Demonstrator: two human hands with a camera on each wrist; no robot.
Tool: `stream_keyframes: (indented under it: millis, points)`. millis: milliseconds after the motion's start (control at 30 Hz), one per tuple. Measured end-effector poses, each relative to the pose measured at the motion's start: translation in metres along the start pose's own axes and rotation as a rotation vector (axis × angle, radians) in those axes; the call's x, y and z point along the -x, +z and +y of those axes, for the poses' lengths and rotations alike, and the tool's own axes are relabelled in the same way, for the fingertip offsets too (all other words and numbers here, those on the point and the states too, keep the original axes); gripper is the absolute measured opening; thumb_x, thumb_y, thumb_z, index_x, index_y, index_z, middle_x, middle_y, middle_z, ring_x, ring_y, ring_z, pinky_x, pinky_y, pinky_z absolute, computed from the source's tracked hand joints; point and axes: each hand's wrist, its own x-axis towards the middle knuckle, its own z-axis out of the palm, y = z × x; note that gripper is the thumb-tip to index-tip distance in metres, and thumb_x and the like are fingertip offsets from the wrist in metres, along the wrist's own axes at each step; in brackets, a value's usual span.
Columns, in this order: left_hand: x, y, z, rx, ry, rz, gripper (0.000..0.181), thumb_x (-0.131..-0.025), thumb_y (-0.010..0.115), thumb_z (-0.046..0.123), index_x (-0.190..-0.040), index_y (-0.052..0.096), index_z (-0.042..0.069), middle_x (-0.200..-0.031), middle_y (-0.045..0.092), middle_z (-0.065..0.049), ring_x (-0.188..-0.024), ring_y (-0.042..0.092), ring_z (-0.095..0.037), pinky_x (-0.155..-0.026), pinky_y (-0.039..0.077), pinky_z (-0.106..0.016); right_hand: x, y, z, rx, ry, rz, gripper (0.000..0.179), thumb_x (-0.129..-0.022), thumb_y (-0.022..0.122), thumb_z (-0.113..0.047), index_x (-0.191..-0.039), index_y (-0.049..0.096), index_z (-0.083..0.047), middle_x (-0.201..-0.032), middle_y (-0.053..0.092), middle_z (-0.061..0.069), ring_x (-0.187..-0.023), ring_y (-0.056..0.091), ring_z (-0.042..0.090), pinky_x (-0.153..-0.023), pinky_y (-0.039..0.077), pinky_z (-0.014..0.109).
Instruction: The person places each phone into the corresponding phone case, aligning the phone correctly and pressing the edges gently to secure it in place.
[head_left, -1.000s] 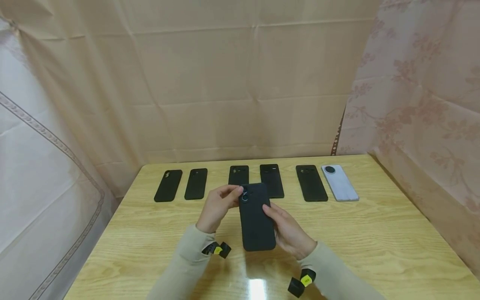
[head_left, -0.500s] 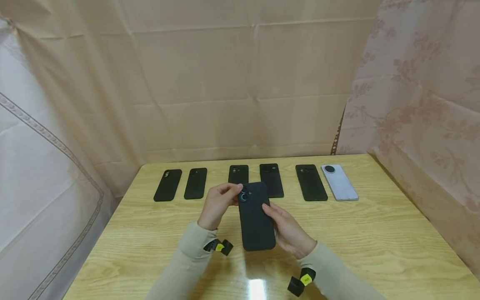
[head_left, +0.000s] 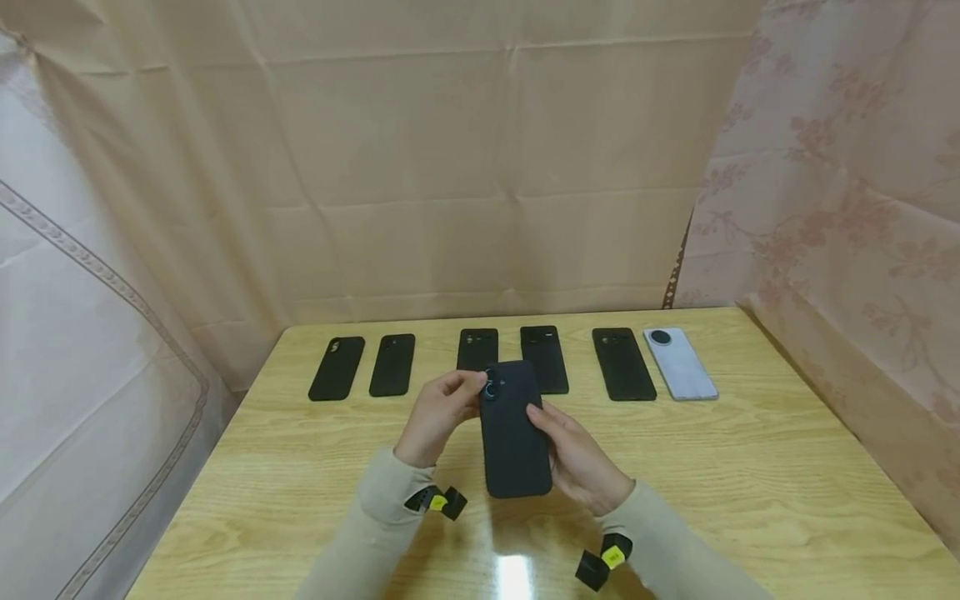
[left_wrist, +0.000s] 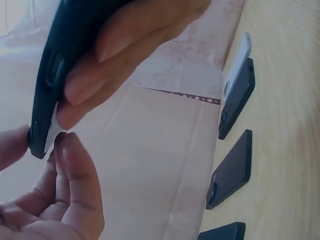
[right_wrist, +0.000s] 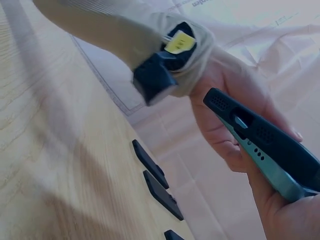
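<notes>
A black phone case point(head_left: 517, 446) with two camera rings at its upper left is held up over the table, back toward me. In the right wrist view a pale teal phone point(right_wrist: 272, 172) sits inside it, with a gap between the phone's edge and the case along the bottom end. My left hand point(head_left: 441, 414) pinches the upper left corner by the camera, thumb on the back and fingertips on the inner side. My right hand point(head_left: 579, 456) grips the right side, thumb on the back. Its fingers, hidden in the head view, lie along the inner side in the left wrist view.
Along the back of the wooden table point(head_left: 300, 467) several black phone-shaped pieces lie in a row, among them a left one point(head_left: 337, 369) and a right one point(head_left: 624, 365). A pale phone point(head_left: 681, 365) with a round camera ends the row. Hanging cloth point(head_left: 465, 167) surrounds the table.
</notes>
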Motion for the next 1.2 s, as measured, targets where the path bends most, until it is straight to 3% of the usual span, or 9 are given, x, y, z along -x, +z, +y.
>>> stream_keyframes:
  millis: [267, 400, 800, 1033, 1200]
  points:
    - [0.008, -0.001, -0.005, -0.046, 0.014, -0.061, 0.030, -0.095, 0.065, 0.019, -0.115, 0.063, -0.004, -0.092, 0.066, 0.002, -0.083, 0.065, -0.014, -0.095, 0.054, -0.048, 0.001, -0.003, -0.003, 0.000, -0.012, 0.008, 0.056, -0.106, 0.043, -0.033, -0.151, 0.026, -0.005, -0.119, 0.064, -0.006, -0.111, 0.064, 0.007, -0.093, 0.055, 0.027]
    - [0.010, -0.002, -0.004, -0.039, 0.025, -0.085, 0.031, -0.096, 0.064, 0.019, -0.116, 0.062, -0.005, -0.091, 0.066, 0.003, -0.083, 0.066, -0.013, -0.096, 0.053, -0.050, 0.001, -0.004, -0.003, 0.018, -0.009, -0.012, 0.060, -0.106, 0.043, -0.034, -0.153, 0.022, -0.004, -0.121, 0.063, -0.006, -0.112, 0.063, 0.007, -0.093, 0.055, 0.028]
    - [0.011, -0.005, -0.005, -0.059, 0.003, -0.102, 0.036, -0.095, 0.066, 0.021, -0.120, 0.060, -0.004, -0.094, 0.067, 0.001, -0.084, 0.066, -0.013, -0.092, 0.056, -0.038, 0.003, -0.006, -0.003, 0.055, 0.030, 0.000, 0.063, -0.105, 0.044, -0.038, -0.155, 0.020, -0.009, -0.123, 0.062, -0.006, -0.112, 0.063, 0.007, -0.093, 0.056, 0.030]
    - [0.019, -0.001, -0.018, -0.064, 0.014, -0.117, 0.041, -0.093, 0.069, 0.021, -0.124, 0.057, -0.002, -0.104, 0.063, -0.004, -0.092, 0.064, -0.013, -0.090, 0.057, -0.035, 0.001, -0.005, -0.004, 0.039, -0.006, 0.076, 0.063, -0.105, 0.044, -0.039, -0.155, 0.019, -0.009, -0.128, 0.056, -0.005, -0.117, 0.059, 0.005, -0.098, 0.052, 0.027]
    - [0.025, 0.005, -0.028, -0.010, -0.031, -0.146, 0.044, -0.092, 0.069, 0.019, -0.127, 0.054, -0.003, -0.103, 0.061, -0.003, -0.092, 0.062, -0.012, -0.086, 0.058, -0.031, 0.000, -0.002, -0.006, -0.018, -0.046, 0.139, 0.055, -0.106, 0.041, -0.035, -0.153, 0.024, -0.013, -0.131, 0.052, -0.003, -0.118, 0.057, 0.006, -0.099, 0.052, 0.028]
